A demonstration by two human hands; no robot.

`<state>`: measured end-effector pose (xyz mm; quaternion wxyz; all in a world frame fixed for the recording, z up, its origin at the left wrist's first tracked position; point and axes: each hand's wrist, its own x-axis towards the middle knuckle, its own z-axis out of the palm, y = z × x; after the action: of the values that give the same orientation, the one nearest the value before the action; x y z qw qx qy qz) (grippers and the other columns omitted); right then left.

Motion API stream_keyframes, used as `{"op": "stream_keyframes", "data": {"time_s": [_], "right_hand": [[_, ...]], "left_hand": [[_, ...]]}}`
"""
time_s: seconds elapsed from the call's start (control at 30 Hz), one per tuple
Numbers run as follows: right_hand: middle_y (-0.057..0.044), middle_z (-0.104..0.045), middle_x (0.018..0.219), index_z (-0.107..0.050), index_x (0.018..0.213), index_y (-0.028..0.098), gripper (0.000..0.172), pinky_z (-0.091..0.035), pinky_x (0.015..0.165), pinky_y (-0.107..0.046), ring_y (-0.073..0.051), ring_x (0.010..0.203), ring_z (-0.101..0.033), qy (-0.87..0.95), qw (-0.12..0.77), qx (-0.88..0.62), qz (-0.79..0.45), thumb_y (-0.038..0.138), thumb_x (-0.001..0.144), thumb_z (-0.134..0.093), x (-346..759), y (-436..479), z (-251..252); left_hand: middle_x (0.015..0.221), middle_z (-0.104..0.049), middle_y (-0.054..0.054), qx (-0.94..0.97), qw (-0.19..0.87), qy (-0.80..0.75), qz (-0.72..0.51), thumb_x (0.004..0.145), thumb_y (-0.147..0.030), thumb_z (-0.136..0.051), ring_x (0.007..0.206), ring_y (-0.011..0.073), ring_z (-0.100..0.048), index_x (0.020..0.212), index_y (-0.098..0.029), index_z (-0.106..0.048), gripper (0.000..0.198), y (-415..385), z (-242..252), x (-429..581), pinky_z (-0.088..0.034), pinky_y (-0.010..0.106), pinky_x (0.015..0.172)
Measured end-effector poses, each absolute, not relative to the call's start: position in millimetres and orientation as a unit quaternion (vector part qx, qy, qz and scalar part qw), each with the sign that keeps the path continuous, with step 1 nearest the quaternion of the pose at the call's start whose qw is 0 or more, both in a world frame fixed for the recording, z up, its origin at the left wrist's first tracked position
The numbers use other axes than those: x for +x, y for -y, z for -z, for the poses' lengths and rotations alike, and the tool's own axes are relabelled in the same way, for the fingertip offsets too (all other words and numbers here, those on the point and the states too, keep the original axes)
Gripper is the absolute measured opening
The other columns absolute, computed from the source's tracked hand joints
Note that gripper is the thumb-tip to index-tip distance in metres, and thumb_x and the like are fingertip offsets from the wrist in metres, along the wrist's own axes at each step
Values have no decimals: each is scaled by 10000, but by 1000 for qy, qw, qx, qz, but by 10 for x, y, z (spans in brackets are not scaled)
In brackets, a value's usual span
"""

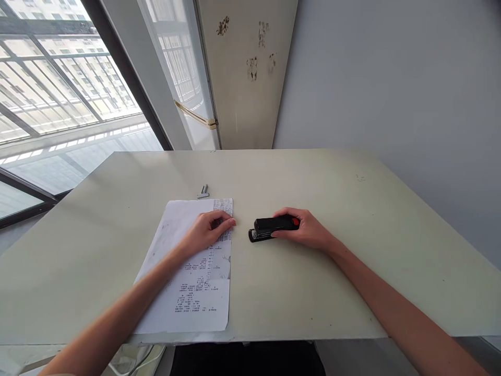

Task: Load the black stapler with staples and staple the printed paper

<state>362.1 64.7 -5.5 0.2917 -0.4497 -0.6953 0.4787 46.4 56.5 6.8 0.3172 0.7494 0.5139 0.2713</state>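
Note:
A black stapler [274, 224] with a red spot at its rear lies on its base on the table, its front pointing left. My right hand [303, 228] is wrapped round its rear end. To the left, printed sheets of paper [199, 308] lie near the table's front edge. My left hand [211, 228] rests on the upper right part of the paper, thumb and fingers closed at its right edge. Whether the fingers pinch the edge is hard to see. Small strips of staples [203, 195] lie just beyond the paper's top edge.
The pale table [297, 177] spans the view, with its front edge close to the person's lap. A grey wall [391, 78] stands at the right. Behind are a stained cream panel [250, 104] and, at the left, a window [58, 78]. Cables [144, 360] hang below the table.

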Motion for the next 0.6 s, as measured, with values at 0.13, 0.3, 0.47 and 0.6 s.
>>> {"op": "stream_keyframes", "data": {"time_s": [0.13,0.3,0.47,0.6], "right_hand": [[-32,-744,1058,-739,1105,277,437,-539,770,-354,-229,897,-665,701,276,-446,-483,548,783,-852,3646,-661,45],[-34,-738,1106,-740,1128,282,376,-527,842,-354,-225,954,-650,713,286,-424,-479,597,931,-684,3680,-696,37],[-35,-726,1013,-744,1094,266,443,-504,787,-338,-210,867,-625,713,292,-429,-471,652,1006,-545,3666,-699,26],[-30,-721,998,-747,1082,270,450,-496,740,-327,-201,821,-603,713,286,-443,-463,666,999,-551,3657,-693,30]], "left_hand": [[798,-724,3,738,299,-520,-307,1003,-582,-588,723,163,-600,890,-230,-751,404,-630,-101,420,-449,277,634],[930,-756,37,721,318,-517,-334,935,-534,-709,762,165,-631,975,-225,-777,318,-777,-137,299,-508,301,710],[830,-725,23,720,325,-520,-324,925,-524,-733,764,173,-623,940,-228,-782,301,-816,-19,246,-500,302,702],[794,-712,13,742,295,-516,-309,936,-525,-718,698,160,-560,933,-240,-794,295,-792,33,266,-450,290,639]]}}
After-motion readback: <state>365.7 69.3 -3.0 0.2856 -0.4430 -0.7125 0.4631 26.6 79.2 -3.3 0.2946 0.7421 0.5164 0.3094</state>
